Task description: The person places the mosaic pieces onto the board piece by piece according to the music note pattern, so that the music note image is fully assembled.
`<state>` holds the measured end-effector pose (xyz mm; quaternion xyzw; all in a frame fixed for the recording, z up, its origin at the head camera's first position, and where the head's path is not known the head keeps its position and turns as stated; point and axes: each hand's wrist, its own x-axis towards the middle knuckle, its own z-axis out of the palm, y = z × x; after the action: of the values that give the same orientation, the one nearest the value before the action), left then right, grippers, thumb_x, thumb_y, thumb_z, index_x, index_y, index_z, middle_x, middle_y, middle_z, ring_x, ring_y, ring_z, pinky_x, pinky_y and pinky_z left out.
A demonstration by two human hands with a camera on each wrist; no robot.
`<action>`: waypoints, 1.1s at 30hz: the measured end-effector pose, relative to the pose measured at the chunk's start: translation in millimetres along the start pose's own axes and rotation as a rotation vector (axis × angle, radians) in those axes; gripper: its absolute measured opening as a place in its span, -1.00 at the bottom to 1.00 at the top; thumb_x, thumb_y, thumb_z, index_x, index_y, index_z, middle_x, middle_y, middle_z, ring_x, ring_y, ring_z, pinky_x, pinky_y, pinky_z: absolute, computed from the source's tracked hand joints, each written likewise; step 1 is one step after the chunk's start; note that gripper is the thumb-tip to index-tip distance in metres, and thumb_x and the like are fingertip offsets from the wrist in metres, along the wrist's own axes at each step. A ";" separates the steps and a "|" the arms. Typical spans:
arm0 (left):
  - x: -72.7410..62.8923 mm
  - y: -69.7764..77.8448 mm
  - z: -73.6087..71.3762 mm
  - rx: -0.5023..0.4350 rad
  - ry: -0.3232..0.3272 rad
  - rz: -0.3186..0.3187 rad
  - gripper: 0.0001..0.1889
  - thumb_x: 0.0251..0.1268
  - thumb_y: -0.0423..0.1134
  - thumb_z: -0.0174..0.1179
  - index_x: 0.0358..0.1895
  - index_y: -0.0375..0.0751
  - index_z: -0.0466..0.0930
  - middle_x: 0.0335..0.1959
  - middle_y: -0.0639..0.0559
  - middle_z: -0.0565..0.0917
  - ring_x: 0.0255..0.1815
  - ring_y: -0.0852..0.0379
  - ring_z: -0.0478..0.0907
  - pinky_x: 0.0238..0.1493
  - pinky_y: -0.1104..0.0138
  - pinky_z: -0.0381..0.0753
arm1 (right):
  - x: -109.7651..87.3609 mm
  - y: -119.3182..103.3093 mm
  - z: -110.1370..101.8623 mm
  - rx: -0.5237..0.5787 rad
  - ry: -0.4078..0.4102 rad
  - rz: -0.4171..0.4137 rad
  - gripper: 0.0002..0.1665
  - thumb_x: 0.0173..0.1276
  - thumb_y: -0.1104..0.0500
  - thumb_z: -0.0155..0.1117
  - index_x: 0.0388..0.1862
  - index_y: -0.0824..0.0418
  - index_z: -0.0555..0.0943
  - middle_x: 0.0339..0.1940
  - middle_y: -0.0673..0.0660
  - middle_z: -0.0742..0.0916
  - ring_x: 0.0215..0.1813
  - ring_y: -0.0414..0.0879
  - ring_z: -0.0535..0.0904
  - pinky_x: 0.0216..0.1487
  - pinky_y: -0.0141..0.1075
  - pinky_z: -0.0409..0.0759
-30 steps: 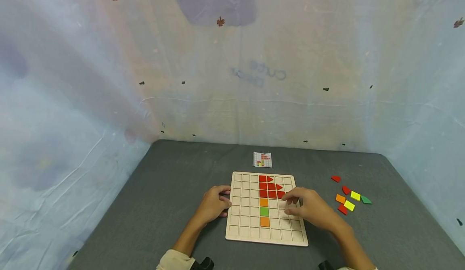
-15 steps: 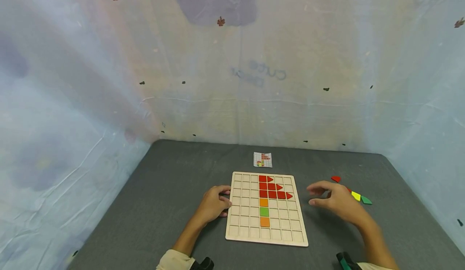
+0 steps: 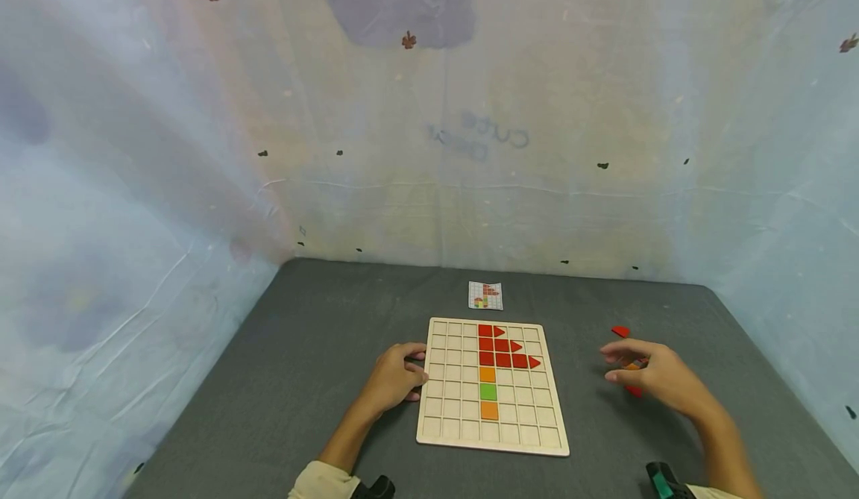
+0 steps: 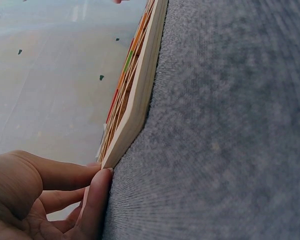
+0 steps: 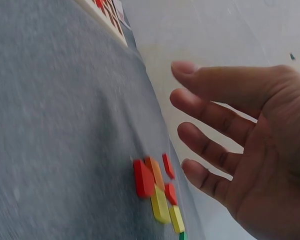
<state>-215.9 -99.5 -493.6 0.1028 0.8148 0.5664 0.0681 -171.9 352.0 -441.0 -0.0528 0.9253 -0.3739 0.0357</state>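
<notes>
A wooden grid board (image 3: 456, 426) lies on the grey table, holding a column of red, orange and green pieces with red rows that end in points. My left hand (image 3: 396, 374) grips the board's left edge; the left wrist view shows thumb and finger (image 4: 96, 197) pinching the rim. My right hand (image 3: 661, 376) hovers over the loose pieces at the right, fingers apart and holding nothing. Under and past it lie a red piece (image 5: 143, 178), an orange square (image 5: 154, 171), a yellow square (image 5: 160, 204) and others, partly hidden in the head view.
A small printed card (image 3: 485, 295) with a coloured grid pattern lies behind the board. The grey table (image 3: 322, 320) ends at a hanging pale sheet (image 3: 429, 208). A red pointed piece (image 3: 620, 331) lies behind my right hand.
My right hand has left a red pointed piece at the end of the third red row and moved right, over the loose pieces. My left hand has stayed at the board's edge.
</notes>
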 end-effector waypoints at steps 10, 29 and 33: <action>-0.5 0.7 0.5 -0.005 0.006 -0.005 -0.44 0.22 -0.53 0.34 0.34 -0.45 0.56 0.18 -0.27 0.61 -0.13 0.06 0.71 -0.44 0.25 0.81 | -5.6 24.3 -11.0 0.010 -0.036 0.029 -0.47 0.36 0.11 0.55 0.25 0.26 0.70 0.04 0.18 0.80 -0.09 -0.22 0.67 -0.20 -0.31 0.66; 0.5 -0.3 0.2 0.000 0.000 -0.009 -0.45 0.26 -0.52 0.35 0.35 -0.45 0.56 0.17 -0.26 0.60 -0.15 0.07 0.69 -0.43 0.25 0.81 | -9.0 44.6 -18.0 -0.059 -0.057 0.003 -0.45 0.12 0.34 0.50 0.16 0.20 0.76 0.08 0.13 0.81 -0.03 -0.22 0.57 -0.14 -0.35 0.61; 0.5 -0.7 0.2 -0.003 -0.003 -0.007 -0.45 0.26 -0.52 0.34 0.35 -0.46 0.55 0.17 -0.26 0.59 -0.15 0.07 0.70 -0.43 0.25 0.81 | -6.1 43.9 -14.1 -0.045 -0.054 0.018 -0.50 0.17 0.30 0.57 0.14 0.23 0.76 -0.01 0.13 0.80 -0.15 -0.25 0.54 -0.21 -0.38 0.57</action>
<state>-216.4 -99.5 -494.3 0.1008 0.8142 0.5673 0.0712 -170.5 393.8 -461.2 -0.0555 0.9325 -0.3512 0.0630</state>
